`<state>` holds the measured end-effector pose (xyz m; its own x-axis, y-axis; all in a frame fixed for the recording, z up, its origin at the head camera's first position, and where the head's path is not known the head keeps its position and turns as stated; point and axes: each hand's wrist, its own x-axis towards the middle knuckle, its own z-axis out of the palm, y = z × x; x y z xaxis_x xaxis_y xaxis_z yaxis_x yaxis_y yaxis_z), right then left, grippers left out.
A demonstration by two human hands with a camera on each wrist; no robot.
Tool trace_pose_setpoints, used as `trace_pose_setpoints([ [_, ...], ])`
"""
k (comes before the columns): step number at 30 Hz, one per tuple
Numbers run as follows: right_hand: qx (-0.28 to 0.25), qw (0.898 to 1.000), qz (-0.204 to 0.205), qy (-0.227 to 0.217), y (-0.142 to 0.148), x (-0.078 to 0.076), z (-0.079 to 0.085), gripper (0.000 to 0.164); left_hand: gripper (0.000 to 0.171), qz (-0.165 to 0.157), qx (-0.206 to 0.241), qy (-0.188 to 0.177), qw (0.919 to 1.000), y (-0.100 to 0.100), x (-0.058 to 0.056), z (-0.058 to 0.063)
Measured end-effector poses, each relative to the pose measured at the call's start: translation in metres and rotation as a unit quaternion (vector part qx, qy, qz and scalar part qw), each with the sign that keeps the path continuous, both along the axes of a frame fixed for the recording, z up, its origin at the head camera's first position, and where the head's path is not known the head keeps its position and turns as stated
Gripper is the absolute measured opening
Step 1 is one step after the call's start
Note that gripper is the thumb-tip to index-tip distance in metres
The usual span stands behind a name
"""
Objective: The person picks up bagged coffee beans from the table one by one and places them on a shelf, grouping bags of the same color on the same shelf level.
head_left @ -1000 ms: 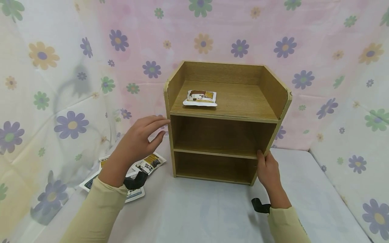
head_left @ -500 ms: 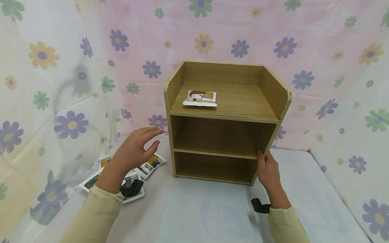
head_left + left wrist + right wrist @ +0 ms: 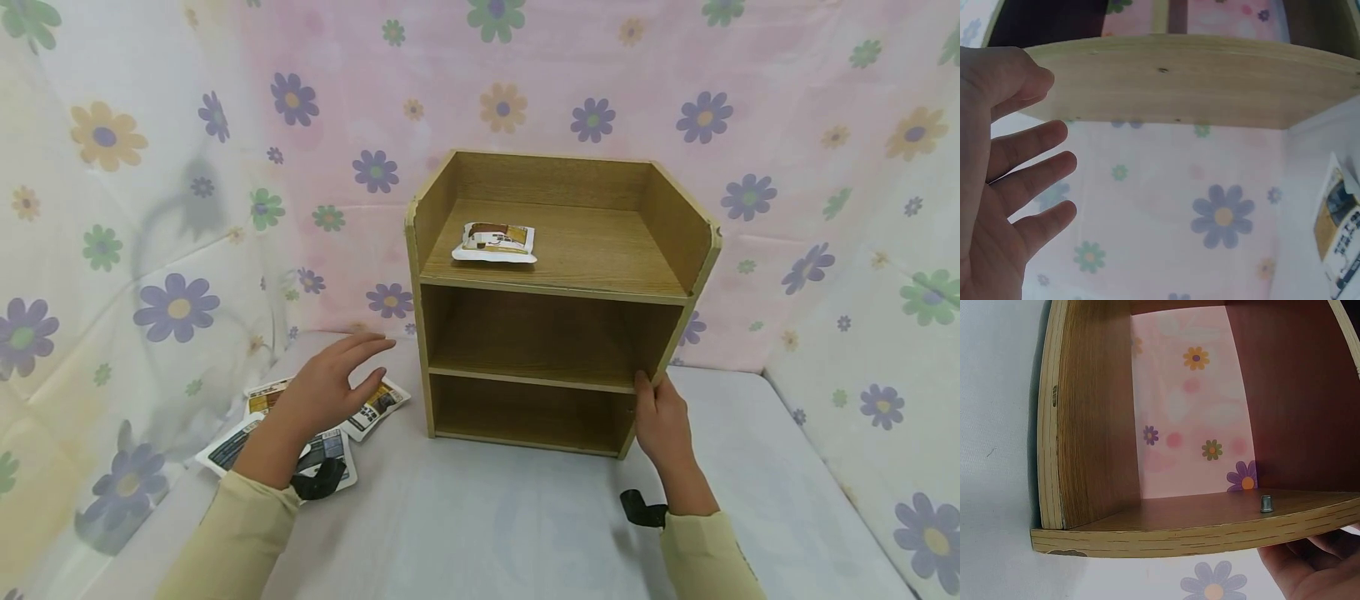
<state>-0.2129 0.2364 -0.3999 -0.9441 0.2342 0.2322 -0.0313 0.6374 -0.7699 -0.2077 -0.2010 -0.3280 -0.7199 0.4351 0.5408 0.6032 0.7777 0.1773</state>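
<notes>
A small wooden shelf (image 3: 555,382) with two open compartments and a raised-sided top stands on the white surface. My right hand (image 3: 663,421) grips its right side panel at the front edge, thumb on the inner side; in the right wrist view the fingers (image 3: 1319,565) lie outside the panel. My left hand (image 3: 322,392) hovers left of the shelf, fingers apart and holding nothing, above several flat pouches (image 3: 378,408). One white pouch (image 3: 495,242) with a brown and yellow print lies on the shelf's top board. The left hand partly hides the pouches below.
Flowered cloth (image 3: 570,92) hangs behind and along both sides. The white covered surface (image 3: 480,517) stretches in front of the shelf. A small metal peg (image 3: 1266,504) sticks out of the panel's inner face in the right wrist view.
My left hand has moved away from the shelf's left side, down and to the left, over the pouches. The right hand and the shelf have stayed in place.
</notes>
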Motion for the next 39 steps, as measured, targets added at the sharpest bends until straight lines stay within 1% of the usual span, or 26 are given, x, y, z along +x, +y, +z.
trace_pose_setpoints([
  [4, -0.001, 1.000, 0.001, -0.011, 0.000, 0.000, 0.002, 0.065, 0.040, 0.012, -0.007, -0.026, 0.9996, -0.003, 0.000, -0.007],
  [9, 0.001, 1.000, 0.000, -0.012, 0.000, 0.001, 0.003, 0.065, 0.040, 0.011, -0.004, -0.034, 0.9994, -0.008, -0.002, -0.015],
  [14, 0.002, 1.000, -0.002, -0.010, 0.000, 0.001, 0.003, 0.065, 0.040, 0.021, -0.001, -0.062, 0.9979, -0.015, -0.006, -0.025],
  [21, 0.000, 1.000, -0.005, -0.008, 0.000, 0.001, 0.002, 0.064, 0.041, 0.029, 0.005, -0.100, 0.9946, -0.022, -0.010, -0.038],
  [27, -0.002, 1.000, -0.004, -0.007, 0.000, 0.000, 0.001, 0.065, 0.042, 0.051, -0.001, -0.142, 0.9885, -0.028, -0.013, -0.050],
  [34, -0.003, 1.000, -0.002, -0.011, 0.000, 0.001, 0.003, 0.065, 0.043, 0.057, 0.004, -0.163, 0.9851, -0.036, -0.018, -0.066],
  [39, -0.005, 1.000, -0.001, -0.014, 0.000, 0.001, 0.003, 0.065, 0.045, 0.053, 0.004, -0.173, 0.9835, -0.039, -0.019, -0.075],
])
